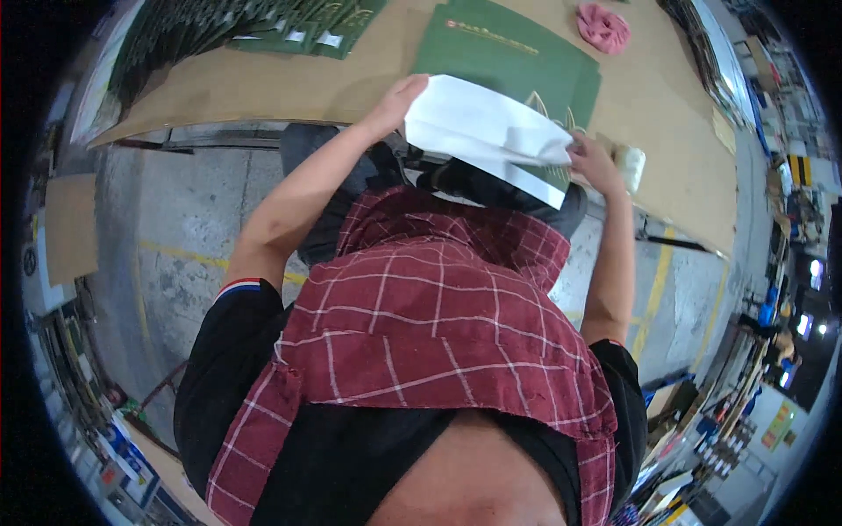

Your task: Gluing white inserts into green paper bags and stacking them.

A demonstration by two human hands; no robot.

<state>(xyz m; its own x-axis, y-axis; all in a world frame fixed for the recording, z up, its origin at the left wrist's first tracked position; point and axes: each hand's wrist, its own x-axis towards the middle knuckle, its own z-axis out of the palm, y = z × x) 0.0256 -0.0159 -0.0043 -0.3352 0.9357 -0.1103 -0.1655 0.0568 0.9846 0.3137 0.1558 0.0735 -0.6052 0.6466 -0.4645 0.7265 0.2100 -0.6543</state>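
Observation:
My left hand (402,98) grips the left edge of a flat card sheet (478,127), white on the side facing me and green on the other. My right hand (592,159) holds the same sheet at its right corner. The sheet is lifted and bent over the front edge of a brown cardboard-covered table (263,88). Under it lies a stack of dark green sheets (513,57) with gold print. My chest carries a red checked cloth (438,324) over a black shirt.
More green sheets (289,26) are fanned out at the table's far left. A pink cloth (603,26) lies at the far right, and a roll of tape (631,165) sits beside my right hand. Grey concrete floor with yellow lines lies below; shelves and clutter ring the edges.

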